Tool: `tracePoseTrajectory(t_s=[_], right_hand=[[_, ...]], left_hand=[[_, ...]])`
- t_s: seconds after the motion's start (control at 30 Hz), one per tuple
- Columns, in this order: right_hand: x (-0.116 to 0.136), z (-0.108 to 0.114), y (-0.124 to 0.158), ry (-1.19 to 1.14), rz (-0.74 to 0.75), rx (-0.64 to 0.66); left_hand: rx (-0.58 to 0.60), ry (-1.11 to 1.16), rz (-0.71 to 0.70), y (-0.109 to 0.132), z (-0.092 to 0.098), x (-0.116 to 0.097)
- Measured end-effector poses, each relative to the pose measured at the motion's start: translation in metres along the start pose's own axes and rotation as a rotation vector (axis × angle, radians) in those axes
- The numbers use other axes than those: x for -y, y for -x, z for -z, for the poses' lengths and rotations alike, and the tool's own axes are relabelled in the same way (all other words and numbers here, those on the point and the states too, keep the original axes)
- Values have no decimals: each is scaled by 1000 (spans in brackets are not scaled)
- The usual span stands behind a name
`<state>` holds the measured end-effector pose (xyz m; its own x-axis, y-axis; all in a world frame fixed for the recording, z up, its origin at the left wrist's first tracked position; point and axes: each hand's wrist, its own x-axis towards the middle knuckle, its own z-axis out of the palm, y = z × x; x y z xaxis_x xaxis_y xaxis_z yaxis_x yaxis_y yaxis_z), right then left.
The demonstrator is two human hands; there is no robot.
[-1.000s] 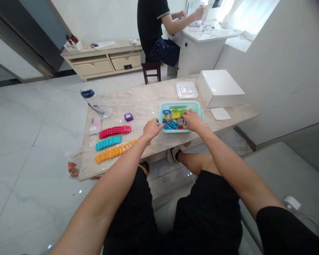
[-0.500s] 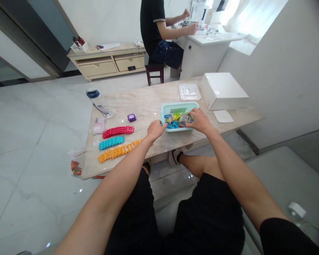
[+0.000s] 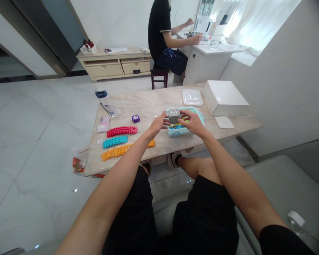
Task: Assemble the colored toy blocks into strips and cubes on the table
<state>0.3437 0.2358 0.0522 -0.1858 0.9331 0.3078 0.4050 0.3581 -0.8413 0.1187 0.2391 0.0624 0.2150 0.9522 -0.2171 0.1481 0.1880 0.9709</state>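
Note:
A small grey block (image 3: pixel 174 115) with a white patterned label on top is raised over the light-green plastic bin (image 3: pixel 179 133). My right hand (image 3: pixel 191 122) grips its right side between thumb and fingers. On the other side, my left hand (image 3: pixel 158 124) is open, its fingers apart and reaching to the block's left edge; whether they touch it is unclear. Blue, yellow and green toy pieces (image 3: pixel 175 126) lie in the bin, partly hidden by my hands. Left of my left hand, an orange studded strip (image 3: pixel 114 153) passes partly behind my forearm.
Red (image 3: pixel 122 131) and teal (image 3: pixel 115 141) studded strips and a purple block (image 3: pixel 135 118) lie on the table's left. Behind the bin are a clear lid (image 3: pixel 192 97) and a white box (image 3: pixel 225 97). A person (image 3: pixel 161 35) sits working at another desk.
My right hand has lifted the grey block out of the bin and moved it left. My left hand has let go of the bin's rim and come up beside the block.

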Motion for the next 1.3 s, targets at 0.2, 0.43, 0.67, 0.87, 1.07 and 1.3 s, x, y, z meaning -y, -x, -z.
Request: tracePoseTrajectory(t_s=[0.2,0.43,0.67,0.87,1.07,1.3], right_hand=[[15,-29,-2,-61,28,129],[24,-54,5,-298,-155,263],[35,-64,9,-539,-362,314],[32,-66,7,-532,-332,338],[28,-69,8,-513,-345,308],[22,-70,9,-542,-363,309]], left_hand=[[51,183,-34,21,19,7],[37,44,-105,37,48,17],[37,-75,-141,44,64,18],[48,-105,-164,45,65,20],[68,-133,-173,42,65,23],[67,-138,-189,40,66,24]])
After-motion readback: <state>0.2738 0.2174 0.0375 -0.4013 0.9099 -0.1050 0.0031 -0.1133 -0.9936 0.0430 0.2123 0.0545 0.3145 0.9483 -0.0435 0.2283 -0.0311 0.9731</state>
